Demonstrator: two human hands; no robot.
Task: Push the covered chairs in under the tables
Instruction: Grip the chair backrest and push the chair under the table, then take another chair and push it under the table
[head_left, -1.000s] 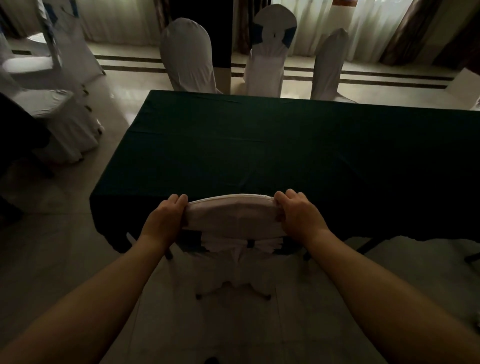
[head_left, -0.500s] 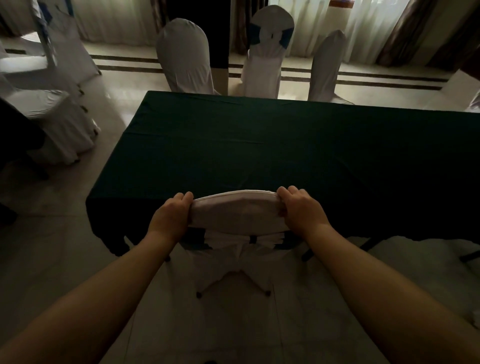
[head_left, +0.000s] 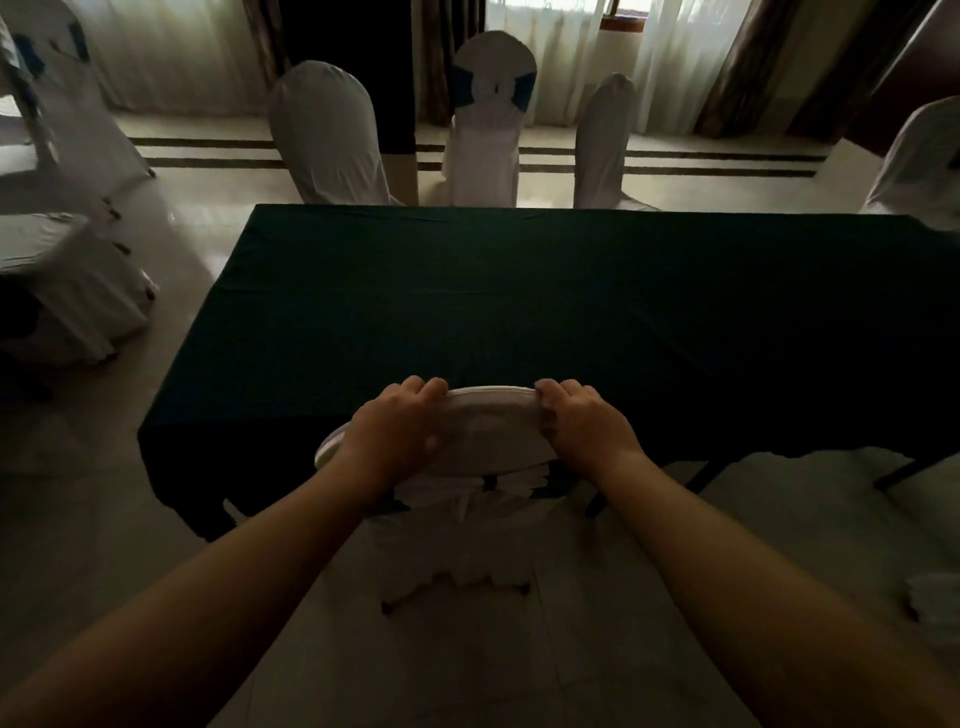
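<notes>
Two hands, left hand (head_left: 396, 435) and right hand (head_left: 587, 432), fingers curled over covered chair (head_left: 488, 434) back

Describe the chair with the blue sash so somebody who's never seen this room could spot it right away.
Look past the far edge of the long dark green table toward the curtained windows. Three white-covered chairs stand there in a row; it is the middle chair. Only it has a blue sash tied round its back; its neighbours are plain white.

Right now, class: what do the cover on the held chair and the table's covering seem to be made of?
Chair cover: white fabric, seemingly stretchy; it hugs the backrest and gathers in folds below. Table covering: dark green matte cloth; it drapes over the edges with faint creases.
</notes>
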